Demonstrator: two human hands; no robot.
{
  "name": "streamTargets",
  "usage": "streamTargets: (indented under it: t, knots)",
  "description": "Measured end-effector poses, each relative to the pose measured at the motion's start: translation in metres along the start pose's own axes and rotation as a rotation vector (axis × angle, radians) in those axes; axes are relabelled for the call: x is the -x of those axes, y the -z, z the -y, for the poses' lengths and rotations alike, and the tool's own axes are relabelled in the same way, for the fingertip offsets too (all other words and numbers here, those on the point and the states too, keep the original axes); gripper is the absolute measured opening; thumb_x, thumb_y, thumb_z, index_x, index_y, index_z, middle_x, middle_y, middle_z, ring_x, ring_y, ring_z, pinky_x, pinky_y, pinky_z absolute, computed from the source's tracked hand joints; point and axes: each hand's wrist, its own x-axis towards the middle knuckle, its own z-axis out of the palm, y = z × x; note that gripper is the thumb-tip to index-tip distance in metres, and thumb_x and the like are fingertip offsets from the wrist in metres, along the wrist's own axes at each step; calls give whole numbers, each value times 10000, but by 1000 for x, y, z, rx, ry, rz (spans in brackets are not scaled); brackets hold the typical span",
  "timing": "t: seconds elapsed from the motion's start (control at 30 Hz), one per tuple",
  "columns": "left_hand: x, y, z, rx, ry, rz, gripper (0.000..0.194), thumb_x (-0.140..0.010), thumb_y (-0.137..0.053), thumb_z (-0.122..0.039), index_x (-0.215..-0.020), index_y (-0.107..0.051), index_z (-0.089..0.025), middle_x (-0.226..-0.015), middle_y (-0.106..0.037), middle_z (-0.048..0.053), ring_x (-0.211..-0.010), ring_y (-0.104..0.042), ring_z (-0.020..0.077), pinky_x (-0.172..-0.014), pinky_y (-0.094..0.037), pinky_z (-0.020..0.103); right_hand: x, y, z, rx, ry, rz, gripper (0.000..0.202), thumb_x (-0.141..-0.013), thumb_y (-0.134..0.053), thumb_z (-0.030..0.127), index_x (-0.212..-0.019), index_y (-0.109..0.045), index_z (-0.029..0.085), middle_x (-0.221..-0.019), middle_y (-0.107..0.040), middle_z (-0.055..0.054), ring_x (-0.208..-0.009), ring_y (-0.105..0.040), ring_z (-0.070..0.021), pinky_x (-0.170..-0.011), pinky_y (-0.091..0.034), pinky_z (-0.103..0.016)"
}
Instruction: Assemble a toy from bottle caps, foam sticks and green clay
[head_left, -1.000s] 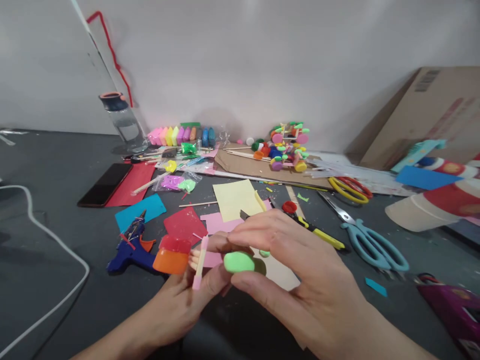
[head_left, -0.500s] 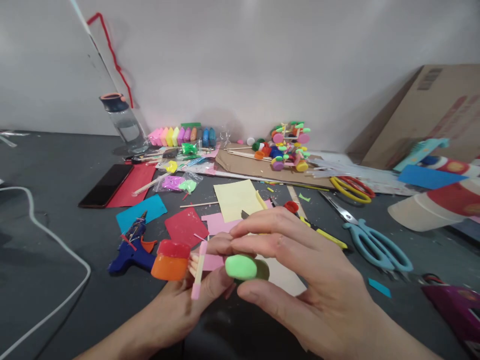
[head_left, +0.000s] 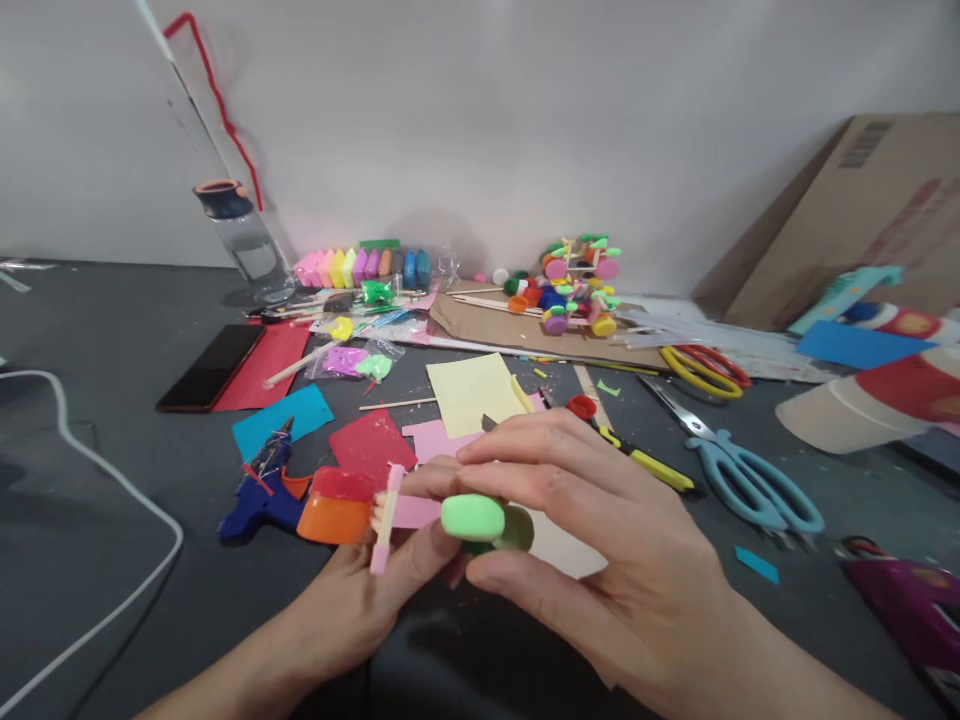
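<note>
In my left hand (head_left: 405, 560) is a small handmade craft model, closed between thumb and fingers. It has a red-and-orange block (head_left: 337, 505) at its left end and a pink-tipped stick (head_left: 386, 520) across it. Pink paper (head_left: 418, 512) shows behind the thumb. At the right end is a light green clay disc (head_left: 472, 517), with a darker round piece (head_left: 517, 527) partly behind it. My right hand (head_left: 585, 530) curves around this end, thumb below and fingers above, spread apart. Its fingertips reach my left fingers; whether it touches the discs I cannot tell.
A blue glue gun (head_left: 262, 500) lies left of the hands. Blue-handled scissors (head_left: 735, 470) and a yellow cutter (head_left: 652, 467) lie right. Paper squares (head_left: 476, 392) are scattered ahead. Behind stand colourful clay models (head_left: 581, 285) on cardboard, a water bottle (head_left: 251, 245) and clay packs (head_left: 367, 267).
The model has shifted slightly left and up in view, and its pink-tipped stick leans a little more. Both hands keep nearly the same pose.
</note>
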Motion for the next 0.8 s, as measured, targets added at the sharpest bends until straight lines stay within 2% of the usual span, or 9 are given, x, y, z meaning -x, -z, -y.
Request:
streamTargets:
  t: [0.13,0.33,0.57,0.63,0.7,0.77,0.8]
  knots:
    - [0,1,6,69,-70,14,387,-952,-597,-553,-924,-758,-203,-1003,-724,65,-1065,-636,258,-988,-495,371,1,-2,0,17,4,-22,224,-978,-673,233,-1195,-701,188,-1186,-758,-20,-1193,-639,-121,-1059,-491,-243]
    - [-5,-1,11,286,-150,118,392,-964,-600,-544,-1113,-729,-204,-1009,-711,71,-1035,-641,244,-966,-509,374,0,-1,-1,43,-15,-18,225,-978,-671,250,-1195,-698,196,-1178,-759,-21,-1191,-642,-129,-1058,-502,-259]
    - [-11,-13,3,434,-200,162,563,-956,-506,-687,-1199,-703,-219,-1230,-661,109,-1065,-648,268,-677,-521,282,1,0,-2,46,-6,2,217,-952,-695,234,-1165,-701,193,-1159,-769,-51,-1156,-668,-179,-1020,-555,-328]
    - [-10,-12,-1,431,-190,160,515,-966,-523,-652,-1191,-714,-230,-1254,-661,104,-1142,-631,285,-745,-545,301,0,-1,-1,45,-12,12,236,-950,-700,247,-1180,-697,192,-1163,-771,-48,-1164,-666,-180,-1033,-551,-325]
    - [-9,-10,-3,394,-178,148,475,-957,-571,-622,-1184,-727,-234,-1268,-672,96,-1239,-590,303,-949,-538,377,-1,-2,0,43,-10,10,240,-949,-702,259,-1177,-697,186,-1157,-773,-49,-1161,-668,-177,-1042,-548,-317]
    - [-7,-8,-6,355,-162,135,466,-943,-604,-611,-1186,-735,-236,-1268,-689,89,-1295,-559,312,-1145,-421,451,-2,-3,1,52,0,0,209,-942,-708,256,-1138,-707,182,-1140,-773,-51,-1141,-676,-172,-1046,-546,-309]
    - [-6,-7,-7,347,-149,128,458,-943,-610,-601,-1195,-736,-240,-1266,-695,85,-1298,-559,311,-1184,-378,464,-2,-4,2,63,8,-4,184,-939,-708,244,-1113,-712,184,-1128,-773,-50,-1131,-679,-169,-1048,-545,-309]
